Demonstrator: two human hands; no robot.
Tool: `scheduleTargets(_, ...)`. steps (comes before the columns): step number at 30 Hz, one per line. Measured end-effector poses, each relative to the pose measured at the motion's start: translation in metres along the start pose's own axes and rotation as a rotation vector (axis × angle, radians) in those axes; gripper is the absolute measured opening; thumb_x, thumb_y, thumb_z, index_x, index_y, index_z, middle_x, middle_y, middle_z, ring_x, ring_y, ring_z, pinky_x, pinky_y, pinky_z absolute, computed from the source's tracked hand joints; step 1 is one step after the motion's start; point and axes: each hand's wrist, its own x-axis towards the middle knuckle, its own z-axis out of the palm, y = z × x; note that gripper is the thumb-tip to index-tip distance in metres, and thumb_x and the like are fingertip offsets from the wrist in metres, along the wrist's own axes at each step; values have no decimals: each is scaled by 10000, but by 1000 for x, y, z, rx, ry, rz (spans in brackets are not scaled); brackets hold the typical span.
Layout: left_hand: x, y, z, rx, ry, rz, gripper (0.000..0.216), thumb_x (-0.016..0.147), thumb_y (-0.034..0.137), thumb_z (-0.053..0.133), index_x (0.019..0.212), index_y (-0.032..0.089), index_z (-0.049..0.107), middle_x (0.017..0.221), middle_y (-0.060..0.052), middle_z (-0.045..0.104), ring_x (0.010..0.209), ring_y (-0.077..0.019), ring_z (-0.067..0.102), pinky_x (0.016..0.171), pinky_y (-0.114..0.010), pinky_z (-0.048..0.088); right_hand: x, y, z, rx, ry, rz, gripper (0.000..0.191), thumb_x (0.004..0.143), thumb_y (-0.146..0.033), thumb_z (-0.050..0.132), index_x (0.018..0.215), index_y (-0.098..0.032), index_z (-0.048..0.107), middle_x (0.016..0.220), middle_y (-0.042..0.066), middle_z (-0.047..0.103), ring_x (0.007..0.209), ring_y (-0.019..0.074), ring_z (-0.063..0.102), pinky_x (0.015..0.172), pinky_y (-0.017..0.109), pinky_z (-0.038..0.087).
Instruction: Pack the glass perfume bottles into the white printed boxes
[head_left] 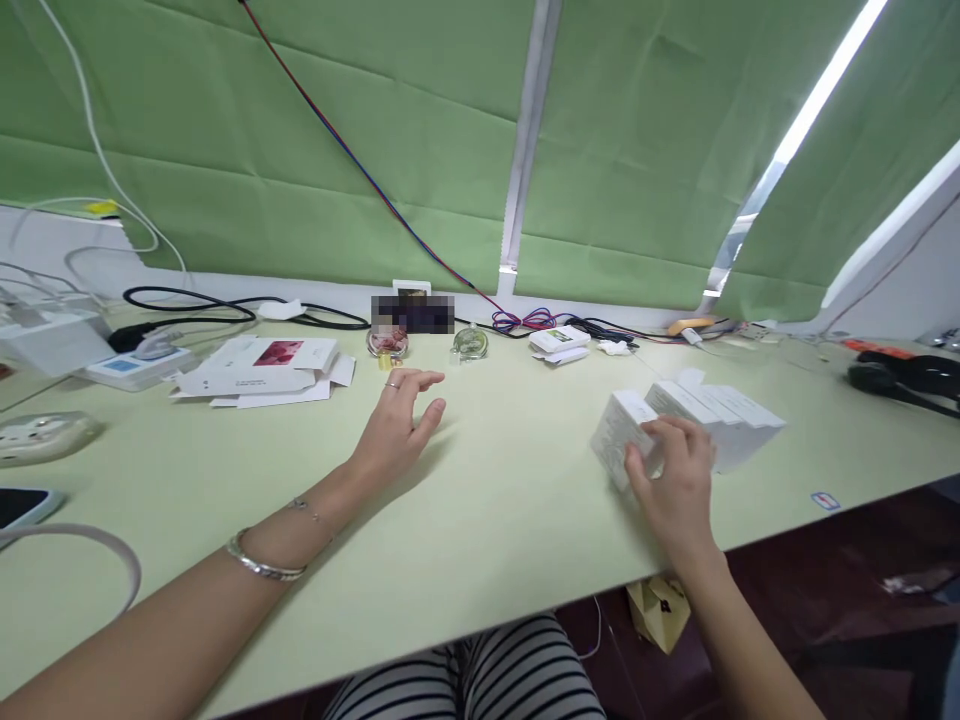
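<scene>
My right hand (675,478) is closed round the nearest small white box (621,437), at the front of a row of like white boxes (724,413) on the pale green table (487,520). My left hand (397,425) hovers open over the middle of the table, fingers stretched towards the far side, holding nothing. It wears a ring; a bracelet sits on that wrist. Just beyond its fingertips lie a small gold cap (386,361) and a round glass bottle with pink contents (388,342).
Flattened white cartons with a pink picture (262,370) lie at the left. A clear round bottle (470,343), small white parts (559,343) and cables (225,305) line the back edge under green blinds. A phone (22,503) lies far left, a black object (900,378) far right.
</scene>
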Motion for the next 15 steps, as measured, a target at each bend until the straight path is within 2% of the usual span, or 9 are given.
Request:
scheduleTargets(3, 0, 1, 0, -4, 2, -4, 275, 862, 313, 436, 1110, 203, 481, 1081, -71, 496, 989, -191, 507, 835, -356, 451, -4, 19, 1, -120, 64, -1, 222, 797, -235, 504, 1009, -174, 478, 1067, 124, 490, 1011, 274, 472, 860, 507, 338)
scheduleTargets(6, 0, 2, 0, -1, -6, -10, 274, 862, 313, 436, 1107, 198, 481, 1084, -72, 499, 987, -189, 510, 836, -358, 450, -3, 32, 7, -124, 87, -8, 263, 790, -247, 505, 1037, -166, 462, 1065, 133, 471, 1014, 274, 464, 853, 498, 332)
scheduleTargets(11, -1, 3, -1, 0, -14, -10, 275, 864, 313, 427, 1108, 195, 472, 1064, -72, 509, 993, -193, 516, 843, -368, 448, 0, 45, 17, -117, 28, -3, 260, 811, -247, 467, 1057, -159, 470, 1082, 147, 452, 1056, 285, 442, 874, 530, 327)
scheduleTargets(13, 0, 3, -1, -1, -16, -9, 271, 862, 311, 426, 1104, 198, 472, 1053, -71, 515, 993, -196, 521, 841, -372, 450, -2, 47, 15, -161, 31, 57, 417, 796, -355, 506, 1147, -147, 420, 1163, 183, 411, 1139, 340, 381, 885, 597, 285)
scheduleTargets(15, 0, 4, -1, -4, -21, -12, 266, 859, 309, 428, 1098, 202, 476, 1050, -69, 520, 991, -199, 527, 835, -373, 454, -3, 47, 11, -208, 55, 199, 729, 723, -512, 565, 1280, -129, 292, 1315, 246, 258, 1250, 417, 223, 896, 677, 205)
